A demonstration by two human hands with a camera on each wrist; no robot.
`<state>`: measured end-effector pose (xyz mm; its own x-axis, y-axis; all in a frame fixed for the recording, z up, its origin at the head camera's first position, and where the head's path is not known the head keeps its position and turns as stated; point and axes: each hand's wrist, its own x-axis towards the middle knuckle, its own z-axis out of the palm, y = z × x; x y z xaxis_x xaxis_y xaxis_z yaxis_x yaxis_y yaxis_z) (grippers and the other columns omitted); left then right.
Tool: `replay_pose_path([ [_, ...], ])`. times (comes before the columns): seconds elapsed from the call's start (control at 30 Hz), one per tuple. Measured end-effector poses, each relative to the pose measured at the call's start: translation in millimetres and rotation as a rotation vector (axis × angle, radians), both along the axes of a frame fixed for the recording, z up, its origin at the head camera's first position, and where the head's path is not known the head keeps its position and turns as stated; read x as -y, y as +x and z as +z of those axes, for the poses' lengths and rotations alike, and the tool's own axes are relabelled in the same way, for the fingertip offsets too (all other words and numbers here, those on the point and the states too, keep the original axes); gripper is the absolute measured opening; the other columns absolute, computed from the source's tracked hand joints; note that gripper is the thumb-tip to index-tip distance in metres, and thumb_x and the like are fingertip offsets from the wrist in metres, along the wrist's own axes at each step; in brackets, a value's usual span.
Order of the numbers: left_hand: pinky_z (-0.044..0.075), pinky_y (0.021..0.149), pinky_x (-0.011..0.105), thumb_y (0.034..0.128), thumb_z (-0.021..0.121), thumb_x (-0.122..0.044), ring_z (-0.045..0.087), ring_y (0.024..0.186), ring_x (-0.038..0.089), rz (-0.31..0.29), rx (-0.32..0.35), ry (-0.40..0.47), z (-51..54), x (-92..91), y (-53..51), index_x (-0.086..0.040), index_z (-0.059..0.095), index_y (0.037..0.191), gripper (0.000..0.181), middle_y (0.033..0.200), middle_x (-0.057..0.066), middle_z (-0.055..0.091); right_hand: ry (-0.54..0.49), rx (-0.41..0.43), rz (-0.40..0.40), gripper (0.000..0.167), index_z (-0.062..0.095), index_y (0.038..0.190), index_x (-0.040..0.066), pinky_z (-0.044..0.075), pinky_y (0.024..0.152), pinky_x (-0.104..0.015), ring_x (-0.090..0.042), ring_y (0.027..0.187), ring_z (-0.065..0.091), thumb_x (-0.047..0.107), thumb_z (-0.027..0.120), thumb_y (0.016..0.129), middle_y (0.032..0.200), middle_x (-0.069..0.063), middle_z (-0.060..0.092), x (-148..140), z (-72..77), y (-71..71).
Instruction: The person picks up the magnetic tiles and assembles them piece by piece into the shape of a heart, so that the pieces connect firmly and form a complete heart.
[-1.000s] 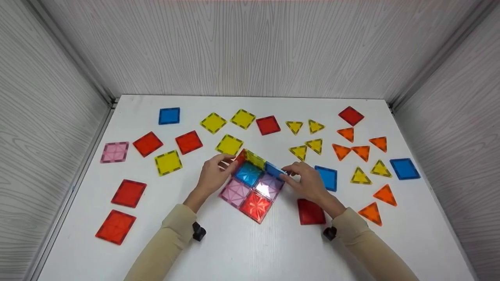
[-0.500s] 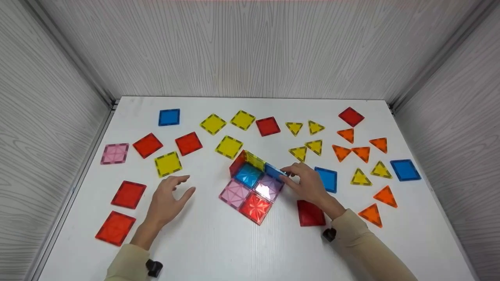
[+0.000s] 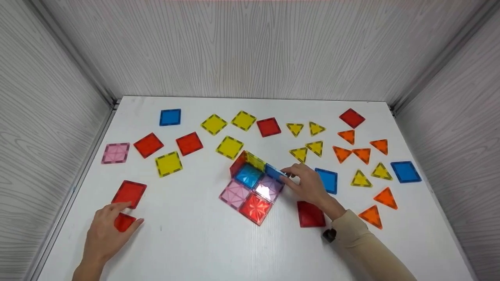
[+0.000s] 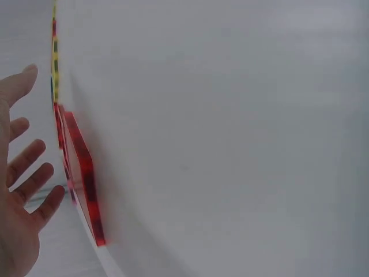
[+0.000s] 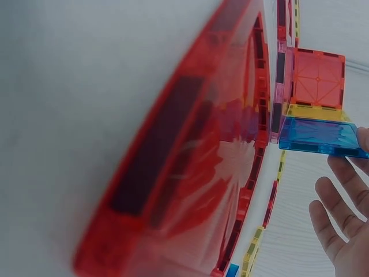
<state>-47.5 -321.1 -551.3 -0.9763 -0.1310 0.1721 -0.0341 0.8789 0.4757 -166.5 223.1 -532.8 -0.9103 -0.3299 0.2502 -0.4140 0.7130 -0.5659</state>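
Note:
In the head view my left hand (image 3: 103, 234) hovers over a flat red square magnetic tile (image 3: 124, 222), partly covering it. Its thumb and fingers are spread, and the left wrist view has them apart from the tile. My right hand (image 3: 308, 185) pinches the outer end of an upright blue square tile (image 3: 274, 172) between thumb and fingers. That tile stands in line with an upright yellow tile (image 3: 255, 160), which meets an upright red tile (image 3: 238, 165) at a corner. Below them lies a flat base of blue (image 3: 249, 175), pink (image 3: 234, 194), purple and red (image 3: 256, 208) squares.
Loose square tiles lie left and behind, including a pink one (image 3: 115, 153) and a yellow one (image 3: 168, 164). Yellow and orange triangles (image 3: 372, 216) are scattered at the right. A dark red square (image 3: 311, 214) lies beside the right forearm. Grey panels enclose the white table (image 3: 218, 253).
My left hand has let go of the upright red tile and moved left and toward the near side, over the flat red square. The right hand has stayed on the blue tile.

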Motion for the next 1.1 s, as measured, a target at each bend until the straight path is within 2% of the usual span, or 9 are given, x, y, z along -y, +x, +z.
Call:
replay_pose_path([
  [0.17,0.057,0.084,0.072,0.0804,0.091,-0.028,0.05,0.115,0.051,0.072,0.06,-0.016,-5.7,21.8,16.8,0.001,0.064,0.135,0.068,0.131,0.033,0.057,0.006,-0.006,0.008,0.026,0.077,0.123,0.015,0.059,0.078,-0.037,-0.023,0.096,0.069,0.029,0.074,0.1,0.105,-0.003,0.077,-1.2,-0.9,-0.4],
  [0.27,0.057,0.086,0.072,0.0803,0.091,-0.033,0.048,0.117,0.053,0.089,0.096,-0.016,-8.5,28.7,23.5,0.004,0.062,0.136,0.073,0.132,0.034,0.055,0.002,-0.01,0.012,0.026,0.076,0.123,0.014,0.06,0.078,-0.041,-0.024,0.095,0.069,0.027,0.074,0.1,0.104,-0.004,0.077,-1.5,-0.8,-0.2],
  [0.4,0.057,0.088,0.071,0.0797,0.092,-0.036,0.05,0.115,0.051,0.082,0.096,-0.016,-11.1,31.4,26.7,0.005,0.063,0.136,0.075,0.132,0.034,0.057,0.0,-0.017,0.009,0.026,0.076,0.122,0.013,0.06,0.078,-0.044,-0.023,0.095,0.068,0.025,0.076,0.098,0.103,-0.004,0.076,-1.5,-0.5,-0.1],
  [0.53,0.059,0.083,0.069,0.0792,0.091,-0.032,0.053,0.111,0.05,0.063,0.096,-0.012,-10.7,31.2,25.6,0.005,0.066,0.131,0.068,0.129,0.035,0.058,0.005,-0.031,0.012,0.027,0.077,0.121,0.012,0.061,0.076,-0.044,-0.024,0.093,0.069,0.027,0.076,0.099,0.101,-0.006,0.076,-1.6,-0.7,-0.3],
  [0.73,0.06,0.084,0.068,0.0839,0.087,-0.031,0.05,0.115,0.05,0.079,0.197,0.045,-5.1,31.9,18.4,0.005,0.066,0.13,0.063,0.132,0.035,0.055,0.021,-0.029,0.018,0.027,0.077,0.121,0.012,0.061,0.075,-0.043,-0.025,0.092,0.069,0.029,0.074,0.1,0.101,-0.006,0.076,-1.4,-1.5,-0.9],
  [0.8,0.06,0.085,0.069,0.0842,0.087,-0.033,0.049,0.116,0.05,0.086,0.208,0.058,-3.0,31.2,15.6,0.005,0.066,0.131,0.064,0.133,0.035,0.055,0.02,-0.031,0.018,0.027,0.077,0.121,0.012,0.061,0.075,-0.043,-0.024,0.092,0.069,0.028,0.074,0.1,0.101,-0.006,0.076,-1.3,-1.2,-0.7],
  [1.0,0.058,0.086,0.072,0.0794,0.091,-0.025,0.051,0.117,0.049,0.062,0.084,0.073,5.9,17.1,7.4,0.003,0.069,0.129,0.061,0.13,0.032,0.059,0.027,-0.027,0.011,0.026,0.077,0.121,0.013,0.06,0.077,-0.041,-0.023,0.093,0.069,0.028,0.074,0.1,0.102,-0.005,0.077,-1.0,0.3,-0.2],
  [1.1,0.057,0.088,0.073,0.0788,0.091,-0.022,0.05,0.121,0.048,0.054,0.062,0.087,13.2,6.2,-0.4,0.002,0.069,0.13,0.06,0.133,0.031,0.058,0.023,-0.014,0.012,0.026,0.077,0.122,0.013,0.061,0.078,-0.044,-0.025,0.094,0.069,0.027,0.074,0.1,0.102,-0.006,0.076,-1.0,0.4,-0.5],
])
